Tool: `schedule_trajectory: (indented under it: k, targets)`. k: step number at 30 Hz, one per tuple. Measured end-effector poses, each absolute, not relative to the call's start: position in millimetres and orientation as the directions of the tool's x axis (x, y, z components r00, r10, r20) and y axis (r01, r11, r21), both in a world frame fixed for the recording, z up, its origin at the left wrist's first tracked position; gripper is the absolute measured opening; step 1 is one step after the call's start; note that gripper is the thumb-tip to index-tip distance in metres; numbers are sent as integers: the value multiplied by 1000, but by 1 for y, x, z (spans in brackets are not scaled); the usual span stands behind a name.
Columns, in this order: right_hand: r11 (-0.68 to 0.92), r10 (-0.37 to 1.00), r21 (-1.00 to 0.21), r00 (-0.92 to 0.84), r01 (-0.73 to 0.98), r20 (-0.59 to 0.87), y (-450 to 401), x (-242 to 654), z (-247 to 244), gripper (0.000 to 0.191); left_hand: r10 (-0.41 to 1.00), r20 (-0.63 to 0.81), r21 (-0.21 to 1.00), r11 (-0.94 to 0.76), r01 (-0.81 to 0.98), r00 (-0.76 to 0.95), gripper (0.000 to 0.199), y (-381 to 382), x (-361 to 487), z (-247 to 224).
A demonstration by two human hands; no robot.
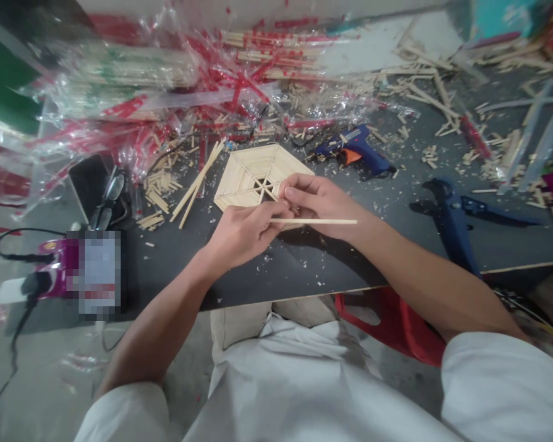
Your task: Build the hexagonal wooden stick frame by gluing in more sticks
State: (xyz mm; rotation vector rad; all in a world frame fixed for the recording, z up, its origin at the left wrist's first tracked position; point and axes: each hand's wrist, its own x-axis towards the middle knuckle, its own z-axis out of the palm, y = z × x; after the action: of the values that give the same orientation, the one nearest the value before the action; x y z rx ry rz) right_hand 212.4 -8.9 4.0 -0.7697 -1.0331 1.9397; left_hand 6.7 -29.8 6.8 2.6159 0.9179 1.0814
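Note:
A hexagonal piece built of pale wooden sticks [244,175] lies on the dark table, with spokes crossing at a small open centre. My left hand [246,230] is closed at its near edge, pinching a thin wooden stick [327,221] that points to the right. Over the right part of the hexagon is my right hand [320,202], its fingers curled and its fingertips close to those of my left hand. What the right fingertips hold, if anything, is hidden. Several loose sticks [196,187] lie left of the hexagon.
A blue glue gun [359,150] lies behind my right hand, and a blue cutting tool [451,221] farther right. Plastic-wrapped stick bundles [133,73] cover the back left. Glasses [110,193], a phone [85,184] and a purple power strip [58,267] are at the left.

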Motion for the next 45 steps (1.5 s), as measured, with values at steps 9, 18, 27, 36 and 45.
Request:
schedule_trajectory:
  k: [9, 18, 27, 36, 45]
  targets:
    - [-289, 924, -872, -355, -396, -145, 0, 223, 8, 15, 730, 590, 399, -635, 661, 346, 10, -6, -17, 7]
    - [131, 987, -975, -67, -177, 145, 14, 238, 1, 13, 810, 428, 334, -555, 762, 401, 20, 4, -23, -9]
    - [349, 911, -937, -233, -5, 340, 2, 232, -8, 34, 919, 68, 214, -395, 894, 389, 29, -7, -11, 17]
    - [343, 908, -938, -239, -48, 344, -1, 231, -3, 32, 936, 29, 213, -349, 913, 351, 30, -7, -10, 23]
    - [277, 915, -946, -255, -169, 313, 2, 229, -6, 28, 931, 81, 246, -365, 898, 356, 25, -8, -9, 20]
